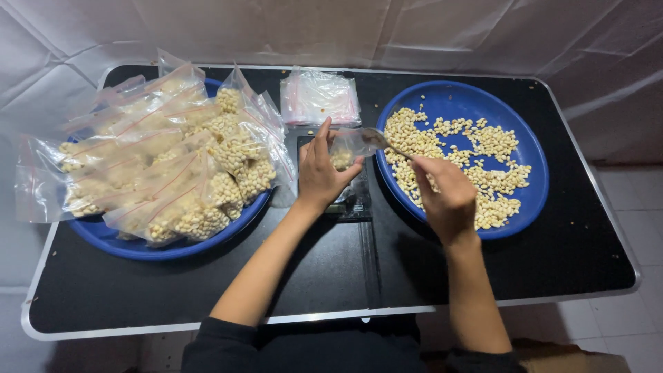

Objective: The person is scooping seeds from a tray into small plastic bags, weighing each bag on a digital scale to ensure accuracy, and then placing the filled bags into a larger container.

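My left hand (319, 173) holds a small clear plastic bag (349, 148) open at the table's middle; a few pale kernels lie inside it. My right hand (447, 193) grips a metal spoon (384, 141) whose bowl rests at the bag's mouth. The bag sits over a small dark scale (352, 204). Right of it, a blue round tray (535, 155) holds loose pale kernels (483, 179).
A second blue tray (138, 247) at the left is heaped with several filled clear bags (173, 159). A stack of unfilled clear bags (319, 97) lies at the back centre. All rest on a black folding table (311, 276) with white sheeting behind.
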